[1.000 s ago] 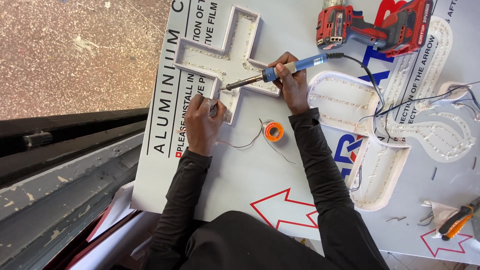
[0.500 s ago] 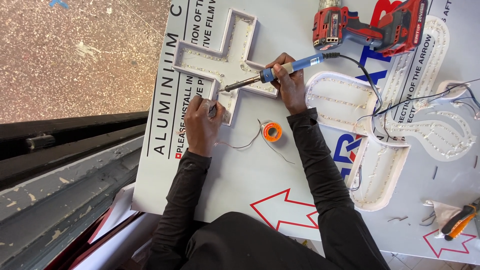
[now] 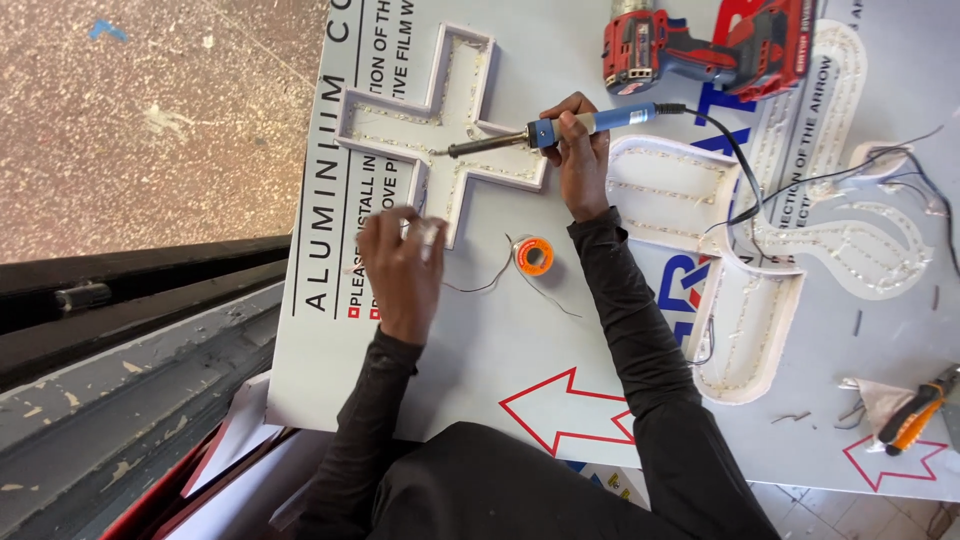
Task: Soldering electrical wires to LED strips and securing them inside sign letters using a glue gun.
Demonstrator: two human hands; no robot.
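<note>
Fingers of your right hand [image 3: 580, 150] grip the blue soldering iron [image 3: 545, 133], tip inside the cross-shaped letter [image 3: 440, 125] at upper centre. Your left hand [image 3: 400, 262] has pulled back from the letter, pinching thin solder wire [image 3: 480, 285] near the orange spool [image 3: 533, 255].

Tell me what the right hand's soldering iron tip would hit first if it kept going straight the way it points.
The right hand aims the soldering iron leftward. Its tip already sits inside the white cross-shaped letter, so it would probably meet the cross's inner wall first, though depth is unclear.
</note>
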